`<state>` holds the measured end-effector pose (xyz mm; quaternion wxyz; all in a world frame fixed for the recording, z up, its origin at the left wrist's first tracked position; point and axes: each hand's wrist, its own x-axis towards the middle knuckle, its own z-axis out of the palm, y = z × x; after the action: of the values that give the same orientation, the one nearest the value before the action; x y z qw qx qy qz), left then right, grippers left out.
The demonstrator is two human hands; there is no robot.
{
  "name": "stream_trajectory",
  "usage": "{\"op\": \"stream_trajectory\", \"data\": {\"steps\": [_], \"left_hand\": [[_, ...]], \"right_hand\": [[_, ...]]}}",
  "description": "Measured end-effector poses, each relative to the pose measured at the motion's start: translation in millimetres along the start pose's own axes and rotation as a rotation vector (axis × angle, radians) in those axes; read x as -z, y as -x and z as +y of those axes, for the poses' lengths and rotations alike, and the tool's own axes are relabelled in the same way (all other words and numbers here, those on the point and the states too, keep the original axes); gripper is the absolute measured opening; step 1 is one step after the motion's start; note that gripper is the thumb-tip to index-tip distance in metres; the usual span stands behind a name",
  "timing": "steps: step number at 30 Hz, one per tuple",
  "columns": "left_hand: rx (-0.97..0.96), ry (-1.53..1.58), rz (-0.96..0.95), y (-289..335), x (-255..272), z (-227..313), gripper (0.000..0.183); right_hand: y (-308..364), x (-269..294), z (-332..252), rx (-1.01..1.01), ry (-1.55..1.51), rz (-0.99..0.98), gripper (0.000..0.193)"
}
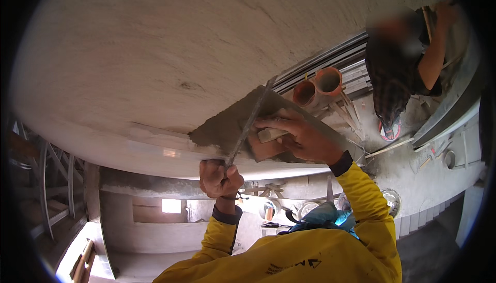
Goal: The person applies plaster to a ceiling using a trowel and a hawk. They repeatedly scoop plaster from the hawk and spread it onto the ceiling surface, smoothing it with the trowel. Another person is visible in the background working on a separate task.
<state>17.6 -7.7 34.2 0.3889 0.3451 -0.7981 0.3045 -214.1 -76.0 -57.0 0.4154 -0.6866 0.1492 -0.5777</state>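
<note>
My left hand (220, 178) is closed in a fist around the lower end of a thin, grey-smeared metal bar (242, 137). The bar slants up and to the right, crossing in front of a broad, dark grey plastering float (219, 123). My right hand (307, 137) grips the pale handle (268, 134) on the float's near face. The float lies close to a large, curved plastered surface (134, 66); whether it touches it, I cannot tell. Grey mortar appears to coat the float, and part of it is hidden by my hand and the bar.
At the upper right stands a co-worker (392, 71) with a raised arm. Two orange-brown buckets (316, 85) sit beside long metal profiles (354, 50) and wooden pieces (349, 112). Metal scaffolding (57, 174) is at the far left. Below are more round containers (391, 200).
</note>
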Motion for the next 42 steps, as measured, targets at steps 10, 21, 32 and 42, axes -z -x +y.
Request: {"op": "stream_trajectory", "data": {"steps": [10, 21, 32, 42], "left_hand": [[-0.041, 0.064, 0.037, -0.5, -2.9, -0.8, 0.03], [-0.069, 0.054, 0.065, 2.3, -1.9, -2.2, 0.027], [-0.003, -0.041, -0.075, 1.1, 4.5, 4.5, 0.047], [-0.016, 0.062, 0.024, -2.2, -3.8, 7.0, 0.041]], "right_hand": [[-9.8, 3.8, -13.1, 0.131, 0.122, 0.086, 0.059], [-7.0, 6.1, -19.7, 0.012, 0.12, -0.156, 0.069], [-11.5, 17.0, -21.1, 0.206, 0.353, -0.089, 0.064], [-10.8, 4.4, -13.5, 0.073, 0.23, -0.009, 0.058]]}}
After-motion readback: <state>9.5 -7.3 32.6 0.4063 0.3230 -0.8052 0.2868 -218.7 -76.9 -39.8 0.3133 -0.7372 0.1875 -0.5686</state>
